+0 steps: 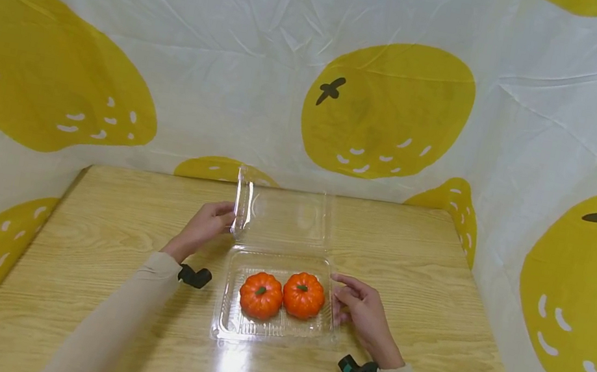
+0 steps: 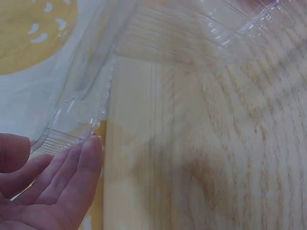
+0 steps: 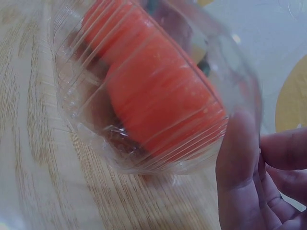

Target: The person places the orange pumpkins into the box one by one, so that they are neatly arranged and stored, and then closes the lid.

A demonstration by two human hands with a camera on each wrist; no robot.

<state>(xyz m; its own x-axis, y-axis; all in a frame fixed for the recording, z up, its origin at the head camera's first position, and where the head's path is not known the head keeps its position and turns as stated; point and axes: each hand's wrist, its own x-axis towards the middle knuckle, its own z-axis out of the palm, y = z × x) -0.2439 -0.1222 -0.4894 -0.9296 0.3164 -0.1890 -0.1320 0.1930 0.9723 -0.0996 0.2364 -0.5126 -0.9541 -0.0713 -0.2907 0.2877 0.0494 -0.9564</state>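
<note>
A clear plastic clamshell container (image 1: 273, 338) stands on the table with its lid (image 1: 284, 216) raised at the back. Inside the base lie two small orange pumpkins with green stems, a left pumpkin (image 1: 260, 295) and a right pumpkin (image 1: 304, 295), side by side. My left hand (image 1: 210, 224) holds the lid's left edge, thumb and fingers (image 2: 88, 163) around its corner in the left wrist view. At the base's right side, my right hand (image 1: 363, 312) pinches the rim between thumb and fingers. Through the clear wall, the right wrist view shows the orange pumpkins (image 3: 158, 91).
The wooden table (image 1: 141, 206) carries the container near its middle. Behind and along both sides hangs a white cloth (image 1: 219, 94) printed with yellow fruit. A black wrist camera (image 1: 194, 276) sits on the left wrist, another black camera (image 1: 358, 370) on the right.
</note>
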